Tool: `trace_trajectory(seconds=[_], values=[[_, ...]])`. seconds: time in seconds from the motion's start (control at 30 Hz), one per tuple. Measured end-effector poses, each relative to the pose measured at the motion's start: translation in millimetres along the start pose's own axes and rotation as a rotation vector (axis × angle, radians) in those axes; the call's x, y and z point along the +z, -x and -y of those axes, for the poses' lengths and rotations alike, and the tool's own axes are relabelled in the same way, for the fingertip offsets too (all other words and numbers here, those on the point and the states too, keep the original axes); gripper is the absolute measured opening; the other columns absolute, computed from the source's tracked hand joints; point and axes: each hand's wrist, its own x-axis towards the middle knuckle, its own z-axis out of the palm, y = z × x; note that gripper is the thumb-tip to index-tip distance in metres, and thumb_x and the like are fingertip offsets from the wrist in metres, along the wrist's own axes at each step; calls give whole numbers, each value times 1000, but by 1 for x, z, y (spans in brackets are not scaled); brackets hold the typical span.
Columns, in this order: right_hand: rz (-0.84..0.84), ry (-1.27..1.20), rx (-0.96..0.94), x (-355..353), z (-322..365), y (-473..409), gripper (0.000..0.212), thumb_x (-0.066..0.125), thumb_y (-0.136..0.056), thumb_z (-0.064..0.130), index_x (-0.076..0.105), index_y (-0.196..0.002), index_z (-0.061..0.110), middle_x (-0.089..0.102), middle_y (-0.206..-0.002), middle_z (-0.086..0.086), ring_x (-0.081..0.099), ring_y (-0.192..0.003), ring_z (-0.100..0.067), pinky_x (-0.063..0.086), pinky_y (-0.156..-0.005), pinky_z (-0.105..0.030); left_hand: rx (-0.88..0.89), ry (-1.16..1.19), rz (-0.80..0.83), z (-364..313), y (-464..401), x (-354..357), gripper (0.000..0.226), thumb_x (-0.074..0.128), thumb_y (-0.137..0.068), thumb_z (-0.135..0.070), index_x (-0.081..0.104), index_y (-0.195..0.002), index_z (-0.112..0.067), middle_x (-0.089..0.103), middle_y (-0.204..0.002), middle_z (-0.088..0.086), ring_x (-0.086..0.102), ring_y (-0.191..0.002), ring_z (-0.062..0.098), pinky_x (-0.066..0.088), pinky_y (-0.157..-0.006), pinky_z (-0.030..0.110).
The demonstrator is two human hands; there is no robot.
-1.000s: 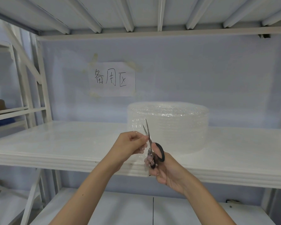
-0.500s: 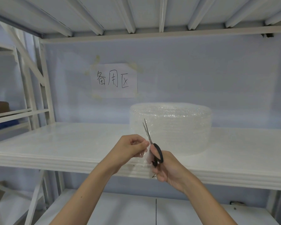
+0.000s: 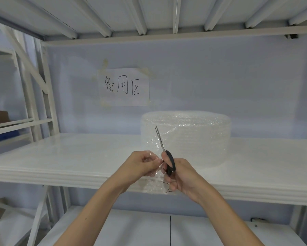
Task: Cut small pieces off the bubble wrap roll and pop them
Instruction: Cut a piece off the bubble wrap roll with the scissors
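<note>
A wide clear bubble wrap roll (image 3: 191, 137) stands on the white shelf (image 3: 78, 157), right of centre. In front of it my left hand (image 3: 140, 166) pinches a small clear piece of bubble wrap (image 3: 153, 176) that hangs over the shelf's front edge. My right hand (image 3: 181, 176) grips black-handled scissors (image 3: 164, 153), blades closed and pointing up in front of the roll. The two hands nearly touch.
A paper sign (image 3: 123, 87) with handwritten characters is taped to the blue back wall. A lower shelf (image 3: 149, 228) lies beneath my arms. White rack uprights (image 3: 46, 96) and another shelf unit stand at the left.
The scissor blades have closed from slightly apart. My hands stay together at the shelf's front edge, and the view has shifted a little.
</note>
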Motion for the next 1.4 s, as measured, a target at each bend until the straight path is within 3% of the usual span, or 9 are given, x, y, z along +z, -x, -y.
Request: trace_trajectory(seconds=[0.4,0.6,0.7,0.77,0.87,0.97,1.2,1.3,1.4], values=[[-94,97,-18,-2,15,-9,42,72,-79,49,60,-66,10,49,-76,-13,36,-43,-14,40,-40,-25,-77,-120,38,15,12,-5,13,70,-88,-17,71,-81,-7,64,-69,4,56,-61,12,51,-66,23],[-126,197,-171,2,20,9,30,61,-92,35,71,-88,7,65,-96,-2,54,-52,-11,55,-50,-29,-85,-13,-105,23,15,-13,15,68,-91,-14,70,-85,-1,68,-72,6,58,-60,12,54,-65,23],[-249,281,-258,-11,20,17,22,56,-95,27,67,-91,8,59,-93,-5,61,-54,-11,61,-55,-38,-77,21,-123,18,12,-13,13,68,-91,-13,70,-85,-1,67,-71,6,60,-62,15,56,-64,21],[-375,370,-292,-26,20,24,22,59,-94,25,66,-82,8,60,-84,-8,62,-48,-12,58,-49,-33,-76,41,-116,13,10,-9,12,68,-91,-14,70,-84,-4,67,-70,3,59,-63,14,55,-64,19],[-634,627,-294,-55,20,32,41,62,-91,33,57,-63,4,56,-62,-16,62,-37,-18,45,-41,-29,-61,62,-93,8,7,-1,12,68,-91,-16,69,-85,-5,68,-69,0,59,-60,12,54,-62,19],[-834,941,-216,-85,18,36,53,51,-93,41,42,-52,8,50,-51,-8,59,-55,-34,35,-48,-34,-46,79,-79,6,5,7,13,67,-91,-17,69,-87,-5,68,-70,0,60,-62,12,55,-66,21],[-1011,1342,-12,-125,-5,31,39,40,-96,23,55,-65,4,53,-63,-8,45,-52,-25,34,-52,-31,-9,111,-51,2,1,19,12,66,-92,-16,72,-84,-9,68,-70,-1,60,-66,16,56,-77,33],[-975,1561,137,-126,-6,26,44,33,-100,34,66,-93,7,62,-98,-14,59,-77,-32,34,-60,-30,-6,109,-55,-1,1,20,12,65,-92,-15,72,-83,-9,67,-70,-2,59,-65,14,55,-75,32],[-984,1654,130,-119,0,25,35,44,-95,37,60,-103,7,45,-118,-16,53,-91,-30,36,-59,-31,1,75,-85,-2,1,18,14,68,-90,-17,73,-84,-6,66,-73,-5,59,-63,11,55,-67,24]])
